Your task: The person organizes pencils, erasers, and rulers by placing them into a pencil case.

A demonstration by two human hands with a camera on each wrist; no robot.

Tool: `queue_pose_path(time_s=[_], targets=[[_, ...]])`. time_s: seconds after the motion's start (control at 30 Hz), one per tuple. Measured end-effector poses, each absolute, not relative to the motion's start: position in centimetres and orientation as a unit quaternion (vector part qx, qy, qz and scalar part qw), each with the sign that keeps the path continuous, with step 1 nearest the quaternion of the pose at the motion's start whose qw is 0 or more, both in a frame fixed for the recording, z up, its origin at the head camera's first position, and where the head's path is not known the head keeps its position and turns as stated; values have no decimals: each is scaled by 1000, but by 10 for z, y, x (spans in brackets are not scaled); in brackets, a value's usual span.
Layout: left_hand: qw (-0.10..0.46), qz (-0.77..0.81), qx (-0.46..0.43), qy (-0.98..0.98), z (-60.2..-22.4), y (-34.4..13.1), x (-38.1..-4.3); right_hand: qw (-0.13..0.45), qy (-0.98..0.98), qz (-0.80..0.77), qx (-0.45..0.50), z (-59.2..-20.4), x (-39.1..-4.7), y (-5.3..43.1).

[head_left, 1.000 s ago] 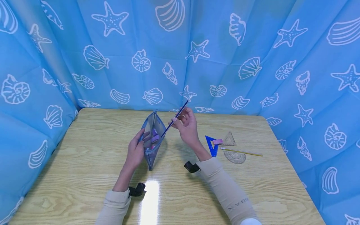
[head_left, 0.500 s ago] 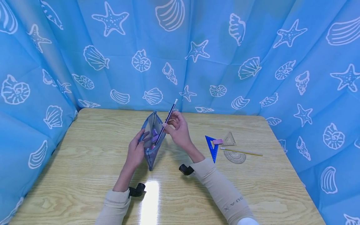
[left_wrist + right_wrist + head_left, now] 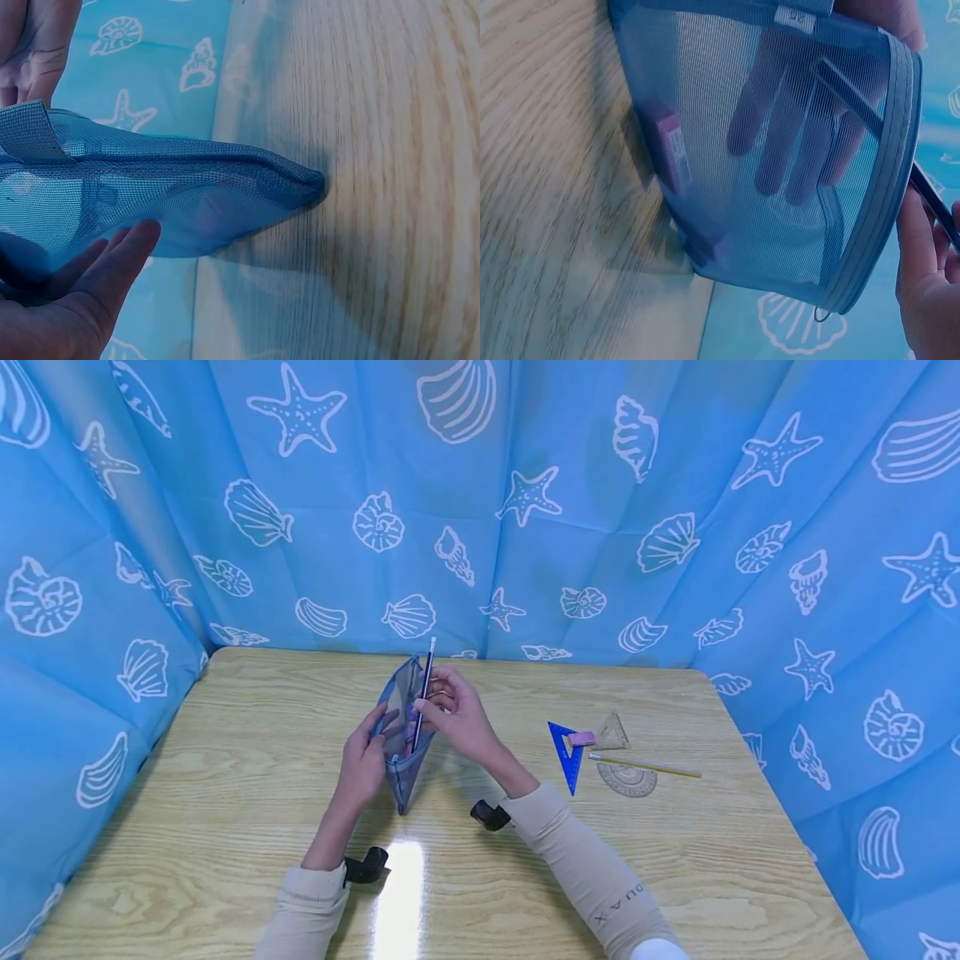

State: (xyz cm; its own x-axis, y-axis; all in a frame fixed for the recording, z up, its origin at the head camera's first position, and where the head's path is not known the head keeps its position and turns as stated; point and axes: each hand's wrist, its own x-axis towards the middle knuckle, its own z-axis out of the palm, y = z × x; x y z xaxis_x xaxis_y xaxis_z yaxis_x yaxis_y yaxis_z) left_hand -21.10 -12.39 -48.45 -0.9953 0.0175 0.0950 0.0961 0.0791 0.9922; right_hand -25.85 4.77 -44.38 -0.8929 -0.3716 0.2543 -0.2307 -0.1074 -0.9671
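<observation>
A blue mesh zip pouch (image 3: 402,777) stands with its mouth spread on the wooden table. My left hand (image 3: 363,767) grips its left side, and in the right wrist view several fingers show through the mesh. My right hand (image 3: 467,720) pinches a dark pencil (image 3: 427,675) with a white upper end. Through the mesh, the pencil's lower part (image 3: 855,101) is seen inside the pouch. Purple blocks, likely erasers (image 3: 667,146), lie at the pouch's bottom. In the left wrist view, the left thumb side is partly out of frame beside the pouch (image 3: 217,169).
On the table (image 3: 247,777) to the right lie a blue set square (image 3: 570,768), a pink eraser (image 3: 581,738), a clear set square (image 3: 612,732), a yellow pencil (image 3: 652,767) and a clear protractor (image 3: 628,781). A blue shell-print curtain (image 3: 525,552) hangs behind and at both sides.
My right hand has moved left and slightly down, carrying the dark pencil from over the pouch's right edge down into its mouth. The pencil has turned more upright. The left hand has stayed put.
</observation>
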Motion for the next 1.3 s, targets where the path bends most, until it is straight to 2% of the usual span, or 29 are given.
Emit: queue_pose_path(time_s=[0.67,1.3], targets=[[33,-674,-41,-737,-485,-125,-211,106,715,-651,-232,-434,-253,40],[34,-671,-35,-740,-484,-124,-211,106,714,-644,-254,-430,-253,41]])
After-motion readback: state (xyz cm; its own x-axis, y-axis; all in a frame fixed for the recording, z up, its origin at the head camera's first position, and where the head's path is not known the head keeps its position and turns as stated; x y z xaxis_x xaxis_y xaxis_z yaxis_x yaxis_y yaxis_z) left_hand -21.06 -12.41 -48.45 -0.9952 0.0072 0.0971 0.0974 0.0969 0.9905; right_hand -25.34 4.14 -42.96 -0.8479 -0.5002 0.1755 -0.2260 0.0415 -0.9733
